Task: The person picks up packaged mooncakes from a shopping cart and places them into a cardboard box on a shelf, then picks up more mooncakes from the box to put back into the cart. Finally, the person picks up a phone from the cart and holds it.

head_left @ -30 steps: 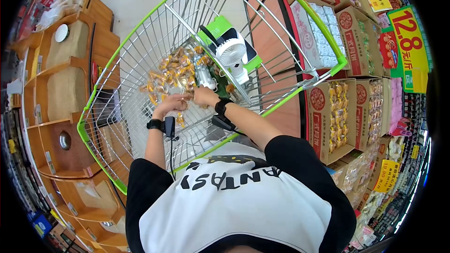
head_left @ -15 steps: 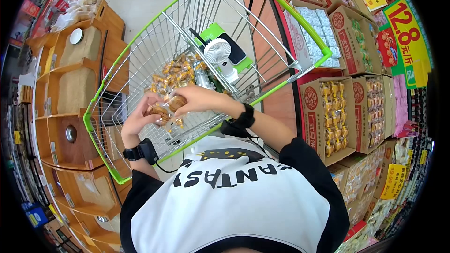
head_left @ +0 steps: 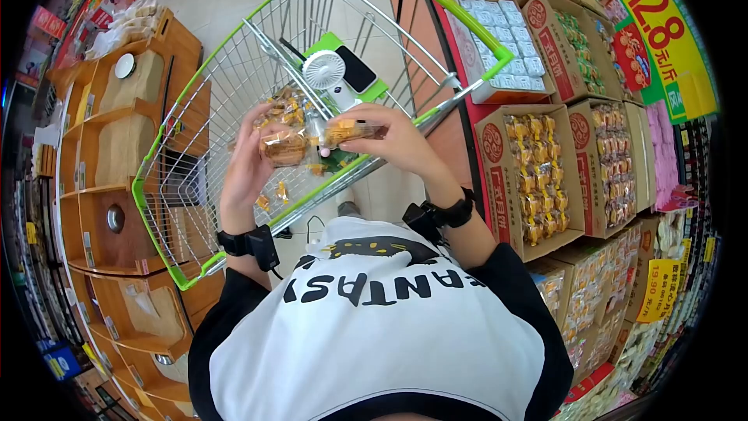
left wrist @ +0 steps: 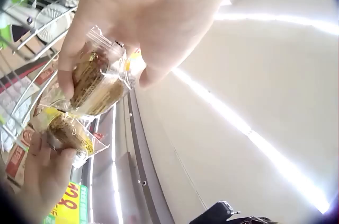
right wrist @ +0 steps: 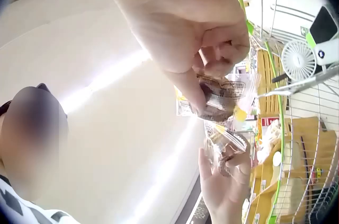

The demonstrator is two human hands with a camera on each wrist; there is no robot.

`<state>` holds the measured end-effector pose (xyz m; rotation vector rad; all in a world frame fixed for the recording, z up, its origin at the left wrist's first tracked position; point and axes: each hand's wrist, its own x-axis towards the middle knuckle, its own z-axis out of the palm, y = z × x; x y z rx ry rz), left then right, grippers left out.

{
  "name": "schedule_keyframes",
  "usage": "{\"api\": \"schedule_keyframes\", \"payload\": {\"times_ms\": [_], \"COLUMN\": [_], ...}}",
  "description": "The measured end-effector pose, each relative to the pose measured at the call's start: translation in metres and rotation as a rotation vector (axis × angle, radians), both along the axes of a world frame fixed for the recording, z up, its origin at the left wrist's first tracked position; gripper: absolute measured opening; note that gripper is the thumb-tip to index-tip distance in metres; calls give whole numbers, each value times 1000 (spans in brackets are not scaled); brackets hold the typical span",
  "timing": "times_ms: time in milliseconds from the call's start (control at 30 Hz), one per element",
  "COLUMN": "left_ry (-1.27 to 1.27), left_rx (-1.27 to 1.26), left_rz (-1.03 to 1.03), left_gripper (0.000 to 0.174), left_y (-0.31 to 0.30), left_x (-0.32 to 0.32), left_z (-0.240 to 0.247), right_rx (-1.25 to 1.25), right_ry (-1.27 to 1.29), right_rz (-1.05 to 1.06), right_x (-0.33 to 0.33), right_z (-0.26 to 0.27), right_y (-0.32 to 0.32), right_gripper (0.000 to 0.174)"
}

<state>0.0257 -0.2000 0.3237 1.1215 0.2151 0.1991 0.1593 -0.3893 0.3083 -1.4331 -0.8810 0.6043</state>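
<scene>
Above the near side of the cart, the left hand [head_left: 246,162] grips a clear-wrapped brown pastry [head_left: 285,148]. The right hand [head_left: 399,144] pinches another wrapped pastry [head_left: 349,132] between thumb and fingers. In the left wrist view the left hand [left wrist: 143,17] curls round its pastry [left wrist: 98,83], close to the one [left wrist: 69,131] in the other hand. From the right wrist, the right hand [right wrist: 185,33] holds its packet [right wrist: 220,97] above the left hand's packet [right wrist: 225,147]. More small wrapped pieces [head_left: 290,109] lie in the cart below, partly hidden by the hands.
The green-edged wire cart [head_left: 195,70] surrounds the pieces. A white fan [head_left: 324,69] and a phone [head_left: 357,70] sit at its child-seat part. Boxes of wrapped sweets [head_left: 538,179] stand at the right, with a price sign [head_left: 662,39]. Wooden shelves [head_left: 117,179] stand at the left.
Both hands have risen from down in the cart with wrapped pastries and now hold them nearer the body. The cart appears shifted left in view.
</scene>
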Motion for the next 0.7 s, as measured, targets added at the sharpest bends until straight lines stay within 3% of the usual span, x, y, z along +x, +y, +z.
{"api": "schedule_keyframes", "payload": {"times_ms": [200,433,633,700], "left_ry": [-139,-250,-184,-203], "left_rx": [-169,-37,-241,32], "left_rz": [-45,-26,-232,-202], "left_gripper": [38,52,59,47], "left_y": [-48,-131,-192,-213], "left_x": [18,41,48,50], "left_z": [-6,11,13,16], "right_rx": [213,348,383,388], "right_ry": [31,-30,-64,-34], "right_rz": [-13,-173,-296,-354], "right_x": [-3,-17,-31,-34], "right_z": [16,17,10,10], "right_y": [-65,-134,-181,-194], "right_gripper": [40,41,31,26]}}
